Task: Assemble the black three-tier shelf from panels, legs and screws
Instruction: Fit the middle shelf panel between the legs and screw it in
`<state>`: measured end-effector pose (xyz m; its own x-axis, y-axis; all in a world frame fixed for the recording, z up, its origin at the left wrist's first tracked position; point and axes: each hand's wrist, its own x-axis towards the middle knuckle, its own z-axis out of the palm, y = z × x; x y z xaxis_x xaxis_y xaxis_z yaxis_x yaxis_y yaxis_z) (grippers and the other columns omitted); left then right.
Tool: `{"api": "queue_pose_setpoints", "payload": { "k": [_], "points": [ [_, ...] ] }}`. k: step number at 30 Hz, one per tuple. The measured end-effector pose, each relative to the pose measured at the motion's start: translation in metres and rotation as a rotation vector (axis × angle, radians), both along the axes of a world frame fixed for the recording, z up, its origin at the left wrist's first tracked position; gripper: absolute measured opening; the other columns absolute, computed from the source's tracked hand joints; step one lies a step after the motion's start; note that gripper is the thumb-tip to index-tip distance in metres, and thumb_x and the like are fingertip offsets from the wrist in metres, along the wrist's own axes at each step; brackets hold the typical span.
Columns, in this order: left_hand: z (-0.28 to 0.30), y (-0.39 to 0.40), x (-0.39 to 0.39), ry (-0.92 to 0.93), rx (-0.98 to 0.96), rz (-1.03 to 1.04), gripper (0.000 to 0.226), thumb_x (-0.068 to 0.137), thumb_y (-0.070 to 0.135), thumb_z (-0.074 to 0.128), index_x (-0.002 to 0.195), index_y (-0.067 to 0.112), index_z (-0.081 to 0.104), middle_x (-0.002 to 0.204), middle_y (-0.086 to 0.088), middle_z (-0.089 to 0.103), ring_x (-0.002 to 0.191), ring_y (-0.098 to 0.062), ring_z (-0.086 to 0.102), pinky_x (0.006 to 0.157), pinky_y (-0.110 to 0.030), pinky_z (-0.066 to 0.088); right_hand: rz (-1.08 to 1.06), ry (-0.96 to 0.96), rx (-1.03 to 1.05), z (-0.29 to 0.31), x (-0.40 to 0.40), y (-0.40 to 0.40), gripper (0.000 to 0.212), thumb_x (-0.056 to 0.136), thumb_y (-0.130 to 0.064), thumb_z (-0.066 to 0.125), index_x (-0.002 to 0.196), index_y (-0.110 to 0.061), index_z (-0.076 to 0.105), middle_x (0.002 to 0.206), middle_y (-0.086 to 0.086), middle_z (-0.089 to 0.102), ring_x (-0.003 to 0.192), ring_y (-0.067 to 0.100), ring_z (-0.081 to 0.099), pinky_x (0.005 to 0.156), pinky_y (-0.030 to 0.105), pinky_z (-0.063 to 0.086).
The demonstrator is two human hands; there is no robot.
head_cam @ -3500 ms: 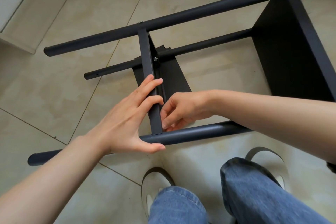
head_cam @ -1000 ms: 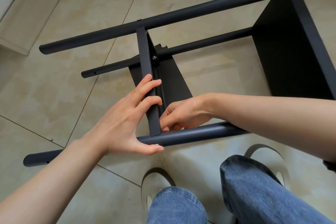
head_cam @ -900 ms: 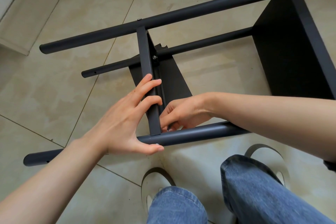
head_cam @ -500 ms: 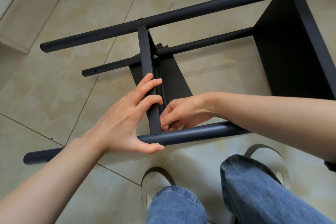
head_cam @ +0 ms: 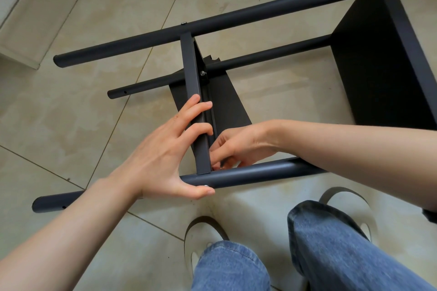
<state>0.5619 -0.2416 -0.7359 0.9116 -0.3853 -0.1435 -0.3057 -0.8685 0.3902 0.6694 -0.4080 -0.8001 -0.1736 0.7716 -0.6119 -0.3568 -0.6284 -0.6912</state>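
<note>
The half-built shelf frame (head_cam: 236, 14) lies on its side on the floor tiles. Left hand (head_cam: 165, 156) clamps the middle panel's edge (head_cam: 196, 111), thumb under the near leg (head_cam: 248, 173); right hand (head_cam: 236, 146) pinches something small at the joint, likely a screw. Best to hold the panel square so the thread starts straight.

The shelf frame (head_cam: 236, 14) lies on its side on the floor (head_cam: 71, 113), with its legs running left to right. The far leg (head_cam: 146, 40) lies behind, the near leg (head_cam: 255, 173) in front, and a third leg (head_cam: 272, 55) sits between them, lower down. The middle panel (head_cam: 196, 111) crosses from far leg to near leg. The end panel (head_cam: 383, 66) stands at the right. The left hand (head_cam: 165, 153) rests left of the middle panel, the right hand (head_cam: 234, 149) just right of it, behind the near leg. Two shoes (head_cam: 203, 236) stand in front of the near leg.
</note>
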Motion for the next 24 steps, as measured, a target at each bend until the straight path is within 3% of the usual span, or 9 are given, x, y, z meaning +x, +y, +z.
{"api": "queue_pose_setpoints", "payload": {
  "k": [2, 5, 11, 16, 24],
  "points": [
    [-0.0002, -0.0001, 0.0001, -0.002, 0.002, -0.001, 0.086, 0.066, 0.075, 0.068, 0.129, 0.018, 0.050, 0.167, 0.003, 0.012, 0.156, -0.015, -0.001, 0.103, -0.028, 0.031, -0.008, 0.013, 0.006, -0.0003, -0.0002, 0.0009, 0.011, 0.093, -0.014, 0.058, 0.084, -0.009, 0.062, 0.078, 0.007, 0.055, 0.078, 0.019, 0.054, 0.082, 0.031, 0.048],
    [-0.0001, 0.0000, 0.0004, -0.002, -0.015, 0.004, 0.085, 0.066, 0.074, 0.069, 0.128, 0.018, 0.050, 0.167, 0.003, 0.013, 0.156, -0.016, 0.001, 0.101, -0.029, 0.034, -0.023, 0.045, 0.017, 0.0004, 0.0042, -0.0022, 0.028, 0.092, -0.014, 0.060, 0.067, -0.014, 0.072, 0.069, 0.002, 0.062, 0.066, 0.013, 0.057, 0.071, 0.025, 0.050],
    [-0.0006, 0.0001, -0.0002, -0.009, -0.017, 0.000, 0.085, 0.067, 0.074, 0.069, 0.127, 0.018, 0.050, 0.166, 0.003, 0.014, 0.156, -0.016, 0.001, 0.103, -0.030, 0.033, -0.013, 0.014, -0.003, 0.0009, 0.0064, -0.0049, 0.022, 0.093, -0.020, 0.062, 0.075, -0.015, 0.074, 0.073, 0.003, 0.062, 0.069, 0.014, 0.058, 0.071, 0.026, 0.048],
    [-0.0004, -0.0001, 0.0000, -0.007, -0.016, 0.002, 0.085, 0.067, 0.075, 0.068, 0.127, 0.017, 0.050, 0.166, 0.003, 0.014, 0.156, -0.016, 0.001, 0.104, -0.030, 0.033, -0.037, 0.021, 0.010, 0.0008, 0.0012, -0.0007, 0.016, 0.093, -0.013, 0.059, 0.079, -0.009, 0.064, 0.070, 0.002, 0.060, 0.066, 0.013, 0.057, 0.072, 0.026, 0.048],
    [-0.0010, 0.0003, -0.0003, 0.000, -0.030, 0.009, 0.086, 0.066, 0.074, 0.069, 0.128, 0.018, 0.050, 0.166, 0.004, 0.013, 0.156, -0.015, 0.000, 0.104, -0.031, 0.034, -0.016, 0.031, 0.020, 0.0047, 0.0061, -0.0044, 0.023, 0.094, -0.013, 0.059, 0.074, -0.010, 0.070, 0.070, 0.005, 0.060, 0.064, 0.014, 0.056, 0.066, 0.025, 0.046]
  ]
}}
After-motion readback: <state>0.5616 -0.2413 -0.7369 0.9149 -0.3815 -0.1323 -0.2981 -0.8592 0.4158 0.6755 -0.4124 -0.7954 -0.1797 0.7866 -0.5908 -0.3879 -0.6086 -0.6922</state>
